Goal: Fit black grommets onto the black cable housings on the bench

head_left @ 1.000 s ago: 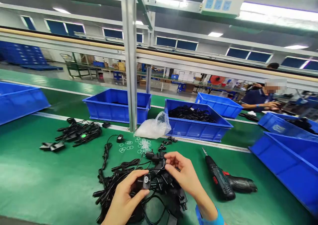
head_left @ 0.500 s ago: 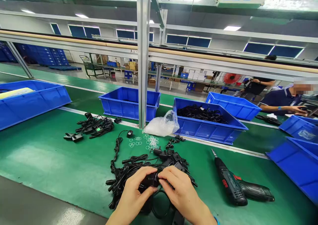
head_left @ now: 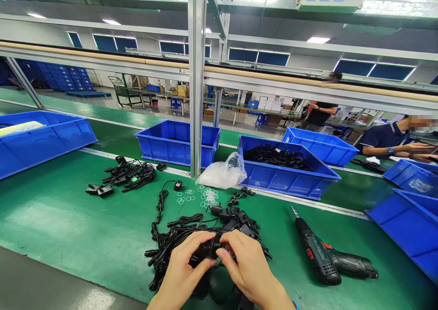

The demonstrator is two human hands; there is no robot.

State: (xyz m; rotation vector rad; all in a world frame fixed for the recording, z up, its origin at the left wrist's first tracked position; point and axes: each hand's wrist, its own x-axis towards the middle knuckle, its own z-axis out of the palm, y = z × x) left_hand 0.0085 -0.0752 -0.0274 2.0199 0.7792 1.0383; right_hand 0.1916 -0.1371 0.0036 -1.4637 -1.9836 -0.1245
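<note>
My left hand (head_left: 186, 262) is closed round a black cylindrical part (head_left: 208, 248), fingers above and thumb below. The curled fingers and thumb of my right hand (head_left: 244, 260) pinch at that part's right end, which narrows in steps. Palms and fingers hide much of it. Beneath and around both hands lies a pile of black cables (head_left: 171, 241), with black adapter-like blocks (head_left: 236, 216) at its far right. Thin clear rings (head_left: 209, 195) are scattered just beyond the pile, near several small black knob-like pieces (head_left: 236, 197).
A cordless screwdriver (head_left: 318, 250) lies at right. A bag of white material (head_left: 221, 173) sits by the metal post (head_left: 196, 81). Blue bins (head_left: 284, 182) line the back, one filled with black cables. More cabled adapters (head_left: 130, 173) lie at left. A co-worker (head_left: 390, 139) sits far right.
My right fingers have shifted slightly on the end of the black part, and the pale ring seen there earlier no longer shows. In the background, a standing person has moved left.
</note>
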